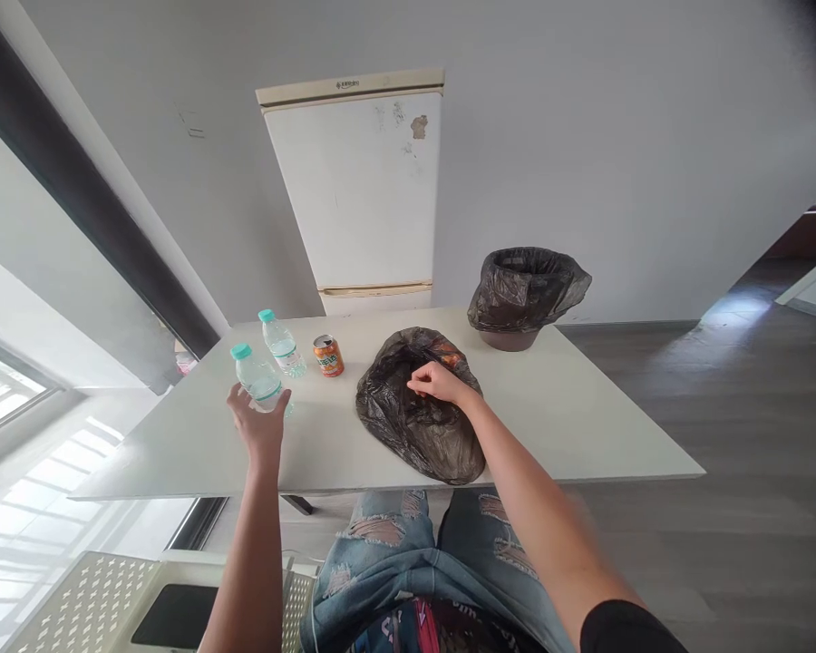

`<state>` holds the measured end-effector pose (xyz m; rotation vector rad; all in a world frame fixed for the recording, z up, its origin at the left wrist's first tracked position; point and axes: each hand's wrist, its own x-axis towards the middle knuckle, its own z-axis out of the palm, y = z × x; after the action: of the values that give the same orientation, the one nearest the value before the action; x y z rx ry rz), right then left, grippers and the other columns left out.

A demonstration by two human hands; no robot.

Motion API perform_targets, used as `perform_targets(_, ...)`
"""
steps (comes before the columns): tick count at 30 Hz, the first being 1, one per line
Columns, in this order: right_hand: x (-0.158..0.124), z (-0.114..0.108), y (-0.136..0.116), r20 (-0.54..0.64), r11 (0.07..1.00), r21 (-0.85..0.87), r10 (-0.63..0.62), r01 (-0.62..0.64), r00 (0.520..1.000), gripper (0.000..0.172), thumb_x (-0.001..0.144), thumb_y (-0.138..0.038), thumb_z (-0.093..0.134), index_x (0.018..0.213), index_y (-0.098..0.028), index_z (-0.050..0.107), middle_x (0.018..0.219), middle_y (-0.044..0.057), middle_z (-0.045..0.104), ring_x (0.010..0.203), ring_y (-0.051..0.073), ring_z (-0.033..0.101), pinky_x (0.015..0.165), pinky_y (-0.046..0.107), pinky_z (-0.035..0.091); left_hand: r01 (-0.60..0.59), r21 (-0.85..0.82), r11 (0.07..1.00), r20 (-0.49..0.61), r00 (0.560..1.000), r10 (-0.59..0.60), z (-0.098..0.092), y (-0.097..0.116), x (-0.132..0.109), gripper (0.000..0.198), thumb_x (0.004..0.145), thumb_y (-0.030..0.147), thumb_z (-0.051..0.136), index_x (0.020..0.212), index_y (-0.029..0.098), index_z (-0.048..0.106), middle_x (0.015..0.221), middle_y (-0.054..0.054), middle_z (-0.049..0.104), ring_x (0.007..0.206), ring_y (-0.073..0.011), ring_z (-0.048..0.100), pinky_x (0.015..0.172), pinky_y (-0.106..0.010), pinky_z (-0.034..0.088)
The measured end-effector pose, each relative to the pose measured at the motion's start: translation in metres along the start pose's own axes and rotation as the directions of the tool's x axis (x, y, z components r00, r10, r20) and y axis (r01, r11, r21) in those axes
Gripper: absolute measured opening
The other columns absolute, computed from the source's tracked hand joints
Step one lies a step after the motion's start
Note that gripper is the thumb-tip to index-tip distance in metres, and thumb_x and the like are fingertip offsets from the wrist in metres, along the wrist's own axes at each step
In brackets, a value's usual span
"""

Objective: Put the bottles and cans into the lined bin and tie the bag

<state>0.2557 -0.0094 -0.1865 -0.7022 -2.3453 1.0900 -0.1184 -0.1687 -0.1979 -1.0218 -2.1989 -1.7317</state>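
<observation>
My left hand (258,424) is wrapped round the lower part of a clear plastic bottle (256,376) with a teal cap, standing on the white table (571,417). My right hand (436,381) pinches the top of a dark plastic bag (414,417) that lies bulging on the table in front of me. Something orange shows at the bag's mouth. A second teal-capped bottle (282,345) and an orange drink can (328,355) stand just behind the first bottle.
A brown bin lined with a black bag (525,295) stands at the table's far right. A white fridge (357,195) is against the wall behind. A white perforated chair (88,603) sits at lower left. Grey floor lies to the right.
</observation>
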Motion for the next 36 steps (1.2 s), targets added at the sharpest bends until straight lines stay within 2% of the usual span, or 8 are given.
perform_targets(5, 0.007, 0.012, 0.006, -0.012, 0.988, -0.145, -0.065, 0.062, 0.998, 0.012, 0.088, -0.032, 0.070, 0.086, -0.022, 0.076, 0.089, 0.002, 0.074, 0.079, 0.018, 0.064, 0.077, 0.029, 0.046, -0.234, 0.094, 0.968, -0.264, 0.931, 0.251, 0.002, 0.022, -0.017, 0.062, 0.081, 0.041, 0.081, 0.132, 0.017, 0.054, 0.130, -0.015, 0.057, 0.131, -0.0330, 0.053, 0.113, -0.052, 0.044)
perform_targets(7, 0.009, 0.014, 0.008, -0.088, 0.978, -0.202, -0.070, 0.051, 0.994, 0.011, 0.090, -0.027, 0.068, 0.083, -0.020, 0.073, 0.093, 0.005, 0.072, 0.087, 0.020, 0.064, 0.083, 0.031, 0.045, -0.326, 0.026, 0.945, -0.178, 0.929, 0.325, 0.011, 0.039, -0.027, 0.031, 0.091, 0.034, 0.068, 0.116, 0.017, 0.062, 0.116, -0.012, 0.060, 0.118, -0.0285, 0.059, 0.101, -0.044, 0.053)
perform_targets(9, 0.010, 0.014, 0.011, -0.195, 0.966, -0.257, -0.046, -0.005, 0.980, 0.018, 0.094, -0.025, 0.061, 0.079, -0.019, 0.069, 0.090, 0.006, 0.068, 0.084, 0.020, 0.061, 0.082, 0.032, 0.044, -0.405, -0.101, 0.909, 0.063, 0.909, 0.412, 0.028, 0.061, -0.039, 0.017, 0.096, 0.028, 0.059, 0.108, 0.018, 0.067, 0.113, -0.011, 0.062, 0.109, -0.0240, 0.064, 0.092, -0.037, 0.056)
perform_targets(11, 0.009, 0.013, 0.015, -0.264, 0.953, -0.300, -0.031, -0.052, 0.964, 0.022, 0.096, -0.025, 0.059, 0.077, -0.018, 0.065, 0.087, 0.006, 0.064, 0.081, 0.020, 0.058, 0.079, 0.032, 0.043, -0.451, -0.220, 0.865, 0.328, 0.801, 0.501, 0.051, 0.082, -0.052, 0.031, 0.097, 0.018, 0.051, 0.122, 0.021, 0.068, 0.127, -0.012, 0.062, 0.113, -0.0217, 0.066, 0.093, -0.033, 0.058)
perform_targets(14, 0.008, 0.012, 0.018, -0.257, 0.933, -0.356, -0.049, -0.047, 0.965, 0.022, 0.097, -0.025, 0.064, 0.075, -0.019, 0.064, 0.085, 0.005, 0.062, 0.086, 0.021, 0.058, 0.081, 0.032, 0.044, -0.525, -0.322, 0.788, 0.611, 0.520, 0.597, 0.089, 0.106, -0.066, 0.068, 0.091, 0.004, 0.041, 0.153, 0.030, 0.054, 0.156, -0.006, 0.052, 0.134, -0.0213, 0.060, 0.106, -0.033, 0.055)
perform_targets(16, 0.008, 0.013, 0.019, -0.235, 0.922, -0.385, -0.064, -0.033, 0.970, 0.022, 0.097, -0.024, 0.065, 0.076, -0.019, 0.065, 0.085, 0.005, 0.062, 0.088, 0.021, 0.059, 0.083, 0.032, 0.045, -0.536, -0.304, 0.788, 0.699, 0.436, 0.567, 0.109, 0.112, -0.072, 0.080, 0.088, 0.002, 0.040, 0.162, 0.034, 0.042, 0.167, -0.001, 0.043, 0.142, -0.0222, 0.055, 0.108, -0.034, 0.055)
perform_targets(26, 0.007, 0.014, 0.016, -0.336, 0.906, -0.420, -0.098, -0.056, 0.937, 0.017, 0.100, -0.021, 0.059, 0.106, -0.019, 0.075, 0.135, 0.013, 0.061, 0.131, 0.028, 0.054, 0.115, 0.043, 0.044, -0.661, -0.095, 0.745, 0.813, 0.380, 0.441, 0.125, 0.100, -0.082, 0.087, 0.090, 0.009, 0.042, 0.170, 0.039, 0.024, 0.176, 0.002, 0.024, 0.121, -0.0271, 0.070, 0.086, -0.037, 0.063)
perform_targets(36, 0.002, -0.004, 0.025, -0.658, 0.836, -0.381, 0.056, -0.396, 0.751, 0.030, 0.092, -0.008, 0.052, 0.117, -0.016, 0.066, 0.113, 0.015, 0.067, 0.109, 0.028, 0.064, 0.098, 0.039, 0.051, -0.662, -0.081, 0.745, 0.819, 0.382, 0.428, 0.126, 0.097, -0.082, 0.085, 0.090, 0.010, 0.042, 0.169, 0.038, 0.025, 0.177, 0.002, 0.023, 0.115, -0.0254, 0.072, 0.084, -0.037, 0.063)
